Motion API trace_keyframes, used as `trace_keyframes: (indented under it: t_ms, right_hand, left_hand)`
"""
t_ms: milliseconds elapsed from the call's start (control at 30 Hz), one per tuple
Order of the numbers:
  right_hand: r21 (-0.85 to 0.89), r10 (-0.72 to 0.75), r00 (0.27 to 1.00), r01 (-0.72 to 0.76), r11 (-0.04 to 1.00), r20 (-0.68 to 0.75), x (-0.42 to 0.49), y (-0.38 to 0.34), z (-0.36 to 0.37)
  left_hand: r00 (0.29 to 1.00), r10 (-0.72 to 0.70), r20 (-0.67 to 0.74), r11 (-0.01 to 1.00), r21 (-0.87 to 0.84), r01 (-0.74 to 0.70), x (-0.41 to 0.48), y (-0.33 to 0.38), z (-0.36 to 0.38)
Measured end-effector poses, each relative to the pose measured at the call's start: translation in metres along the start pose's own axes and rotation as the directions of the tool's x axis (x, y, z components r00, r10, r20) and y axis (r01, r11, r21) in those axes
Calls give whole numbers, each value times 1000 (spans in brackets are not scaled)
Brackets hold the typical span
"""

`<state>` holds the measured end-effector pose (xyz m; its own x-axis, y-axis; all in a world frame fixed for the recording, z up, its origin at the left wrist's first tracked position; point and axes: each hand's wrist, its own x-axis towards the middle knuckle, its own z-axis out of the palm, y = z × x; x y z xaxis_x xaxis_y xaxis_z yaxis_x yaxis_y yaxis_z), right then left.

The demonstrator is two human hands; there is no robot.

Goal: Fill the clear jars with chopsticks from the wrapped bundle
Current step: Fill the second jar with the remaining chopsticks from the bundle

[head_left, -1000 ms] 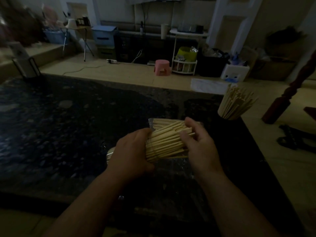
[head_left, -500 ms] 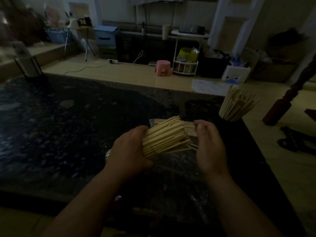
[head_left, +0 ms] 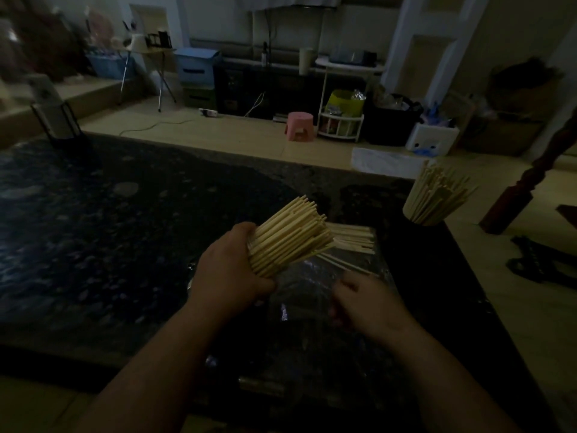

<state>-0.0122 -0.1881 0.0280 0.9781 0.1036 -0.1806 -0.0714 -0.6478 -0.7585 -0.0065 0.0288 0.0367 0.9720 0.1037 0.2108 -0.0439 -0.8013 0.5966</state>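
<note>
My left hand [head_left: 228,273] is shut around the lower end of a thick bunch of pale chopsticks [head_left: 290,235], tips tilted up and to the right. Whether a clear jar surrounds them inside my grip I cannot tell. My right hand [head_left: 365,301] hovers low over the crumpled clear wrapper [head_left: 312,295], fingers loosely apart and holding nothing. More chopsticks [head_left: 351,237] lie flat on the wrapper just behind the bunch. A jar packed with chopsticks [head_left: 434,198] stands at the table's far right corner.
The dark speckled table [head_left: 109,229] stretches left, with a black stand [head_left: 59,123] at its far left edge. A red wooden post [head_left: 512,201] rises right of the table. On the floor beyond are a pink stool [head_left: 298,125] and storage bins.
My left hand has lifted the bunch and tilted it more upright. My right hand has let go of it and dropped back toward me over the wrapper.
</note>
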Motion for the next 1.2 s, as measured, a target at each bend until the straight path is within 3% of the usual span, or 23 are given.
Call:
trace_keyframes:
  t_ms: [100, 267, 433, 567, 767, 1000, 1200]
  right_hand:
    - [-372, -10, 992, 56, 927, 124, 1, 12, 13]
    - [-401, -21, 971, 118, 908, 237, 8, 34, 36]
    - [-401, -67, 996, 86, 912, 62, 28, 49, 57]
    - [-409, 10, 999, -22, 912, -33, 55, 49, 65]
    - [-377, -26, 962, -81, 923, -271, 108, 42, 56]
    - [-558, 38, 975, -158, 815, -221, 153, 38, 52]
    - [-657, -28, 975, -129, 743, -222, 164, 29, 50]
  left_hand:
    - [1000, -11, 0, 1000, -24, 11, 1, -1, -2]
    - [1000, -20, 2, 999, -43, 20, 5, -2, -6]
    - [999, -42, -25, 998, -57, 40, 10, -6, -7]
    - [996, -66, -57, 996, -71, 62, 18, -8, -5]
    - [987, -140, -79, 983, -133, 129, 29, -12, -2]
    - [986, -159, -53, 979, -135, 150, 37, -13, 4]
    - [985, -169, -14, 979, -121, 167, 39, -13, 6]
